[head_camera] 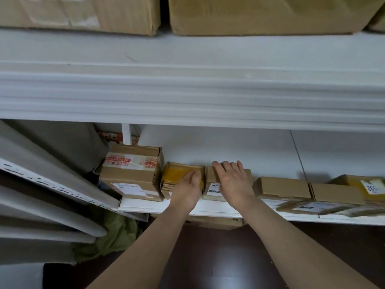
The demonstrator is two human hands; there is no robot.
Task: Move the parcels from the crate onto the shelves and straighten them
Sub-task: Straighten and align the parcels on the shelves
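Down on the lower shelf (214, 207), the left hand (187, 186) rests on a yellow-taped parcel (179, 172), its fingers hidden, grip unclear; beside it, the right hand (231, 180) lies flat, fingers spread, atop a small brown box (212, 191). Right of that hand sit flat cartons (283, 187).

Holds both arms out to the lower shelf (218, 209). Lays the right hand (231, 180) flat on a small brown box (210, 193), fingers spread toward its far edge. Sets the left hand (188, 184) on the yellow-taped parcel (179, 171) just beside that box, fingers bent, grip unclear. Left of these, a taller taped carton (131, 170); to the right, a flat brown box (283, 187). Above, large cartons (270, 13) on the upper shelf (187, 49).
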